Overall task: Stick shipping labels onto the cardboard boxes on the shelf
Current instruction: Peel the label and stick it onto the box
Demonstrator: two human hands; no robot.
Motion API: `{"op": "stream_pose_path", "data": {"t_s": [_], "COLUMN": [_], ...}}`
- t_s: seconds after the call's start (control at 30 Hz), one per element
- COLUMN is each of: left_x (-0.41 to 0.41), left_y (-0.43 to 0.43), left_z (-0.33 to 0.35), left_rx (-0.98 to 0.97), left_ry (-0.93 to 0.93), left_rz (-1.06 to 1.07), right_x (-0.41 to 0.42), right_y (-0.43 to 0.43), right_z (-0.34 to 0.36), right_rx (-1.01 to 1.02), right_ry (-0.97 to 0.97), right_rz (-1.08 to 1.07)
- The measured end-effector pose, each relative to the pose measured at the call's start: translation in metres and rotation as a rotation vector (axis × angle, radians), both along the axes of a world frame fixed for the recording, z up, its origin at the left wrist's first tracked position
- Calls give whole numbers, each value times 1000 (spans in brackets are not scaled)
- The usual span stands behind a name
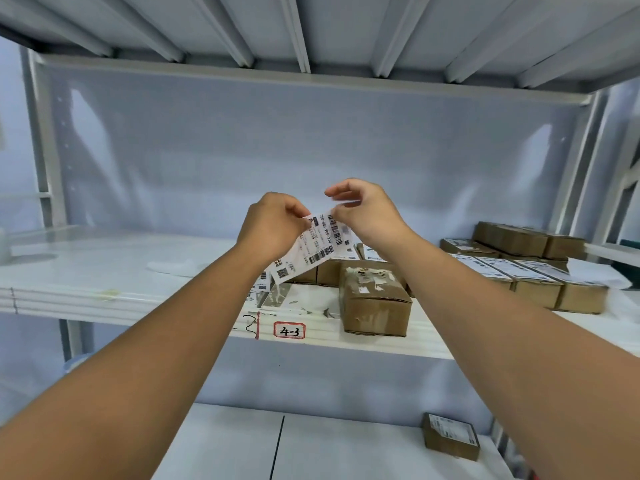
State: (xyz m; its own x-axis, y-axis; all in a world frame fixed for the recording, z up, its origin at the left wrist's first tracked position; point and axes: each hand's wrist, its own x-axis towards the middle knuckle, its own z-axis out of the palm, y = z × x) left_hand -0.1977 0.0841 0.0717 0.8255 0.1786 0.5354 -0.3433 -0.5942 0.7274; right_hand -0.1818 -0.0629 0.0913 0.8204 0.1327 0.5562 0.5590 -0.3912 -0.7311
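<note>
Above the white shelf (104, 289), both hands hold up a white shipping label (311, 247) printed with barcodes. My left hand (273, 223) grips its left edge. My right hand (367, 213) pinches the top right corner between thumb and fingers. Directly below stands a brown cardboard box (375, 301) with torn paper scraps on its top, close to the shelf's front edge. More boxes (533, 275) with white labels on top lie in a row to the right. Loose labels and backing sheets (273, 296) lie on the shelf left of the near box.
Unlabelled brown boxes (526, 240) are stacked at the far right back. A tag reading "4-3" (290, 330) is stuck on the shelf's front edge. On the lower shelf sits one small labelled box (452, 439). The upper shelf's ribbed underside (311, 29) hangs overhead.
</note>
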Motion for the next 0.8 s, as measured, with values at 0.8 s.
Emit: {"op": "stream_pose_path", "data": {"t_s": [0.8], "left_x": [11], "left_y": [-70], "left_z": [-42], "left_rx": [-616], "left_ry": [173], "left_rz": [-283], "right_x": [12], "right_y": [-76], "right_z": [-50], "right_rx": [501], "right_ry": [353], "right_rz": [-242]}}
